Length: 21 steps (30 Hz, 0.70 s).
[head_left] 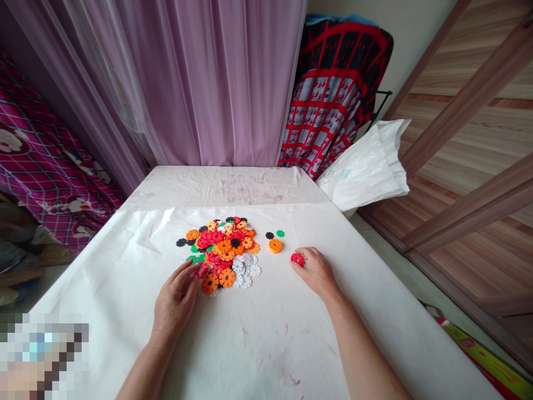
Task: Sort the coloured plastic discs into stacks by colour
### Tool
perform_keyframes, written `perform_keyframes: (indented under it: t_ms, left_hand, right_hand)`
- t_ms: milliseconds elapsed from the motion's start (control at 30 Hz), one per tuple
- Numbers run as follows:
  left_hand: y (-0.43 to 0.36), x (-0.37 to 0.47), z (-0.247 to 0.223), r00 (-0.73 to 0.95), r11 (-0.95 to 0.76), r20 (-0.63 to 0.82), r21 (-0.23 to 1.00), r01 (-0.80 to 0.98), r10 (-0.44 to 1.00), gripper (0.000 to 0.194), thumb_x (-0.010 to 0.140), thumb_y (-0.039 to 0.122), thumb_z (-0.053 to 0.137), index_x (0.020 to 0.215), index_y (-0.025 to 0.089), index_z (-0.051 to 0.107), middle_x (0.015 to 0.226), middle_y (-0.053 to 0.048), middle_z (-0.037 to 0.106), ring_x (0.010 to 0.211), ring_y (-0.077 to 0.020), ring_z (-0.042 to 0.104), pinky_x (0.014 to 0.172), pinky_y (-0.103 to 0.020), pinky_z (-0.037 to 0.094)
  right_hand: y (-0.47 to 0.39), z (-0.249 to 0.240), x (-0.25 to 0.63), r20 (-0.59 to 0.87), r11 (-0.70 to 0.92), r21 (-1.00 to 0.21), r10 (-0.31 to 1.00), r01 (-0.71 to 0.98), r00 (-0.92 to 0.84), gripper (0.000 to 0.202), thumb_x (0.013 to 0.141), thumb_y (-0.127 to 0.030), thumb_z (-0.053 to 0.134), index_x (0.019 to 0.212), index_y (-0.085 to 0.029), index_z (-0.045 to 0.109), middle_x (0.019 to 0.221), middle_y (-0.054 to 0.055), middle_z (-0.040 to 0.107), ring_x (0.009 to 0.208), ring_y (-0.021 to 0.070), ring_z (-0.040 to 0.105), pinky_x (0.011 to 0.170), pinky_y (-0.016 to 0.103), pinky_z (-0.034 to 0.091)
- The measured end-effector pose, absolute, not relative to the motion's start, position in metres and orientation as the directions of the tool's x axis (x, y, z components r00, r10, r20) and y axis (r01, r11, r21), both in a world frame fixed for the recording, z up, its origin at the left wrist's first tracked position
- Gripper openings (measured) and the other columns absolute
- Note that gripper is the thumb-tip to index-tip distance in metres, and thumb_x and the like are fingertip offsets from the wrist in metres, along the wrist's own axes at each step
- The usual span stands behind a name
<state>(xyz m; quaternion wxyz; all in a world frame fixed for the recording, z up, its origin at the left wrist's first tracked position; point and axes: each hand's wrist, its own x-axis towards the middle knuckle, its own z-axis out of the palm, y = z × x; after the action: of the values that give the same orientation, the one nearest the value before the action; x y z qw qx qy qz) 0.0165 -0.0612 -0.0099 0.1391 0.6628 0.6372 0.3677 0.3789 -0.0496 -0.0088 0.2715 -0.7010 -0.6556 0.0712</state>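
Flower-shaped plastic discs with notched edges lie in a heap (222, 244) of orange, red, white, green and black. At the heap's lower left, my left hand (177, 294) has its fingers curled, with thumb and fingertips closed at a red flower disc (201, 270). My right hand (314, 272) is on the table right of the heap, its thumb and fingers around red flower discs (297, 259); the fingers partly hide how many. Just beyond it lie orange discs (275, 245) that look stacked, a black disc (270, 235) and a green disc (280, 233).
A white sheet covers the table (258, 344). A white bag (368, 166) stands at the far right edge. Behind are a purple curtain (233, 83) and a red-black patterned cloth (320, 100). A wooden cabinet (470, 144) is at right; a blurred-out object (41, 355) sits lower left.
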Motion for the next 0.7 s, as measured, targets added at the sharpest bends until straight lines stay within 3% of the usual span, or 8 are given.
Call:
perform_keyframes:
  t_ms: [200,367,500,700]
  left_hand:
    - [-0.06,0.018,-0.012,-0.095,-0.148,0.316,0.662,0.735,0.944,0.037,0.087,0.044,0.047,0.106,0.026,0.074,0.127,-0.005,0.068,0.102,-0.0211,0.07,0.079,-0.03,0.058]
    - [-0.06,0.019,-0.012,-0.126,-0.135,0.311,0.695,0.707,0.942,0.036,0.086,0.044,0.048,0.103,0.026,0.074,0.126,-0.005,0.069,0.101,-0.0211,0.07,0.076,-0.029,0.059]
    - [-0.06,0.02,-0.011,-0.137,-0.133,0.305,0.716,0.685,0.942,0.036,0.085,0.043,0.048,0.103,0.025,0.074,0.126,-0.005,0.069,0.1,-0.0203,0.07,0.079,-0.028,0.059]
    - [-0.06,0.019,-0.012,-0.133,-0.137,0.308,0.715,0.686,0.942,0.036,0.086,0.042,0.049,0.104,0.026,0.074,0.127,-0.004,0.068,0.104,-0.0208,0.069,0.085,-0.03,0.058]
  right_hand:
    - [-0.038,0.002,0.341,0.449,0.173,-0.422,0.893,0.89,0.039,0.014,0.085,-0.025,0.056,0.09,-0.023,0.069,0.099,0.006,0.07,0.094,0.0204,0.063,0.086,0.032,0.048]
    - [-0.019,0.021,0.268,0.381,0.349,-0.446,0.907,0.824,-0.178,0.01,0.085,-0.022,0.061,0.092,-0.024,0.068,0.099,0.003,0.071,0.096,0.0194,0.062,0.088,0.031,0.047]
    - [-0.001,0.029,0.225,0.295,0.342,-0.455,0.929,0.822,-0.223,0.013,0.084,-0.023,0.063,0.096,-0.023,0.069,0.103,0.003,0.072,0.1,0.0203,0.06,0.09,0.032,0.045]
    - [0.016,0.029,0.207,0.185,0.336,-0.37,0.94,0.866,-0.286,0.021,0.083,-0.034,0.066,0.1,-0.023,0.069,0.108,0.005,0.07,0.11,0.0234,0.054,0.092,0.034,0.042]
